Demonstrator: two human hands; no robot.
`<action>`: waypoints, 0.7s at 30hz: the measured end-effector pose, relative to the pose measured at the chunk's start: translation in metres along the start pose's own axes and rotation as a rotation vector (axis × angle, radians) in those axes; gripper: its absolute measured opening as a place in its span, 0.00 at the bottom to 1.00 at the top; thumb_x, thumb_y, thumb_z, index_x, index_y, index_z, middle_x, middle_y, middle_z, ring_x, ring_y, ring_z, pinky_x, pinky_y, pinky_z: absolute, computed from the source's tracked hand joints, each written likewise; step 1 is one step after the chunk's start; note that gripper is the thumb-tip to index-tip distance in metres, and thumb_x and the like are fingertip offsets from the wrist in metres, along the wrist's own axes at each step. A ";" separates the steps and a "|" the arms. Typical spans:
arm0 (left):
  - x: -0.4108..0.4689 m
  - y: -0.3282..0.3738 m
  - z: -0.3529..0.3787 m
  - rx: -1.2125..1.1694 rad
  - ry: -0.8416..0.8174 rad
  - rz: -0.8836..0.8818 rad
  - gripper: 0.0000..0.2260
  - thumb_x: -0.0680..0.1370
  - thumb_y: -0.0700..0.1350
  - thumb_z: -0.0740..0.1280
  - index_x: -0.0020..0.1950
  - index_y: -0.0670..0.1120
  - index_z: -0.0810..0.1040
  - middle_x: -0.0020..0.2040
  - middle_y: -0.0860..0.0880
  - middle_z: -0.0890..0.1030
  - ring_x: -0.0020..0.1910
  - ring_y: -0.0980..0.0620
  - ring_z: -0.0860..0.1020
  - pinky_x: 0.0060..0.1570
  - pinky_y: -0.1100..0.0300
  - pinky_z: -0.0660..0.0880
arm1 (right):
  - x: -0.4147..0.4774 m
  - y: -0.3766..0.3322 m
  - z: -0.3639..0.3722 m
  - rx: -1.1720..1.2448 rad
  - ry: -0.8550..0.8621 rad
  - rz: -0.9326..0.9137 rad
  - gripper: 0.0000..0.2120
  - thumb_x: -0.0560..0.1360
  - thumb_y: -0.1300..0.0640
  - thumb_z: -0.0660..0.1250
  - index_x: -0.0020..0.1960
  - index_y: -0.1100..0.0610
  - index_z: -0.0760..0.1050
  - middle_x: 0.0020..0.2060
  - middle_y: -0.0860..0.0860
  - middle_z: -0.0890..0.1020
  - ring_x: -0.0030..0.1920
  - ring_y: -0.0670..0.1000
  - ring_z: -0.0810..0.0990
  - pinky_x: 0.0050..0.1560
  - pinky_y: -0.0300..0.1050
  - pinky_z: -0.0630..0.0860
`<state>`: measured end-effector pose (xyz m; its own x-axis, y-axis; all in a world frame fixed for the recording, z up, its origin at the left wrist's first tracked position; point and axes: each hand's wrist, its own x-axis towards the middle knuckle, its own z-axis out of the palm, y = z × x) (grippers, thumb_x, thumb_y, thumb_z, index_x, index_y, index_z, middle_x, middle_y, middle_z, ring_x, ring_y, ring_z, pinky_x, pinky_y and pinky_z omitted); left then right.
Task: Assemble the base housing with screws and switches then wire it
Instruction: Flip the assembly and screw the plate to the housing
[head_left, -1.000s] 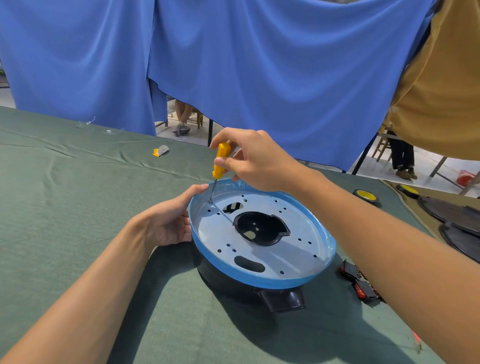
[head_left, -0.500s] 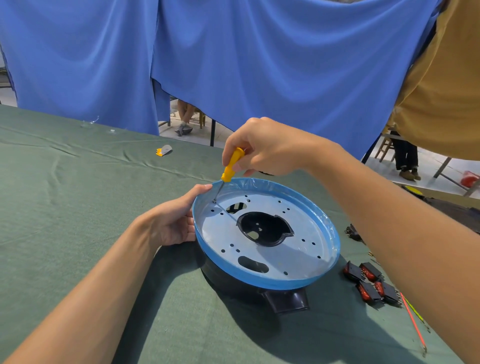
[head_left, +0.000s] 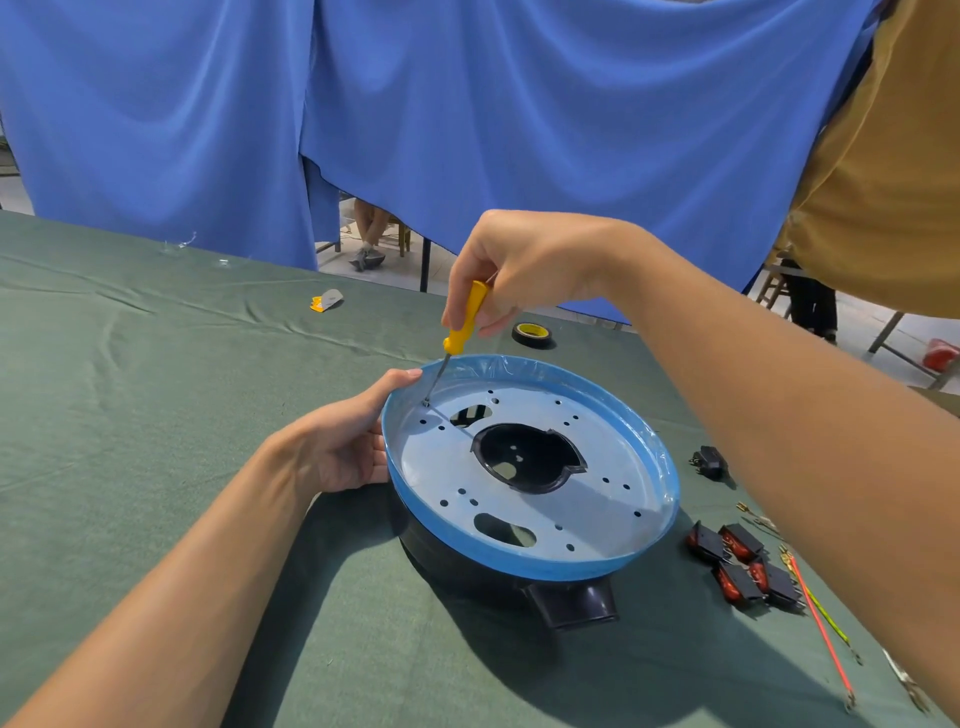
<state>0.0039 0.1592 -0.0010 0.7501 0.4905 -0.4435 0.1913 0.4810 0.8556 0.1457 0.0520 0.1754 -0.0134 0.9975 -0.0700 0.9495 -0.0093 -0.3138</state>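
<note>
The round base housing (head_left: 618, 499) stands on the green cloth: a black body under a pale metal plate with a blue film rim, many small holes and a black centre recess. My left hand (head_left: 343, 447) grips its left rim, thumb on the edge. My right hand (head_left: 519, 265) holds a yellow-handled screwdriver (head_left: 465, 319) tilted, its tip on a screw (head_left: 426, 402) at the plate's far left. Several black and red rocker switches (head_left: 740, 564) lie right of the housing, with red and yellow-green wires (head_left: 815, 608) beside them.
A roll of black tape (head_left: 532, 334) lies behind the housing. A small black part (head_left: 709, 462) sits at its right. A yellow and grey scrap (head_left: 326, 300) lies far left. Blue curtains hang behind the table; a person in an ochre shirt (head_left: 883, 171) stands at the right.
My right hand has lifted and shifted right, tilting the screwdriver while its tip stays at the far-left hole. The view has shifted, bringing the switches, wires and tape roll into sight. My left hand keeps its grip.
</note>
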 end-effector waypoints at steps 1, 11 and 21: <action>0.000 0.000 0.000 0.001 0.002 -0.001 0.40 0.65 0.62 0.72 0.69 0.37 0.73 0.67 0.36 0.76 0.54 0.41 0.77 0.57 0.48 0.75 | 0.002 0.000 -0.001 0.009 0.008 0.006 0.10 0.74 0.69 0.68 0.48 0.57 0.84 0.44 0.50 0.85 0.41 0.45 0.85 0.44 0.38 0.82; -0.005 0.001 0.004 -0.003 0.028 -0.009 0.37 0.69 0.62 0.70 0.69 0.37 0.74 0.56 0.39 0.80 0.49 0.43 0.79 0.46 0.52 0.79 | 0.037 -0.007 0.007 -0.214 0.129 0.111 0.17 0.80 0.54 0.60 0.40 0.64 0.78 0.26 0.53 0.83 0.26 0.48 0.83 0.34 0.43 0.82; -0.008 0.002 0.006 -0.007 0.021 -0.012 0.34 0.73 0.61 0.68 0.69 0.37 0.74 0.54 0.40 0.81 0.44 0.44 0.80 0.41 0.53 0.80 | 0.041 -0.006 0.010 -0.348 0.135 0.165 0.15 0.75 0.48 0.61 0.36 0.57 0.73 0.28 0.52 0.79 0.20 0.47 0.76 0.24 0.37 0.73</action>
<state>0.0016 0.1520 0.0056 0.7341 0.4999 -0.4596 0.1959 0.4921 0.8482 0.1361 0.0925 0.1645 0.1677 0.9850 0.0392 0.9851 -0.1690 0.0320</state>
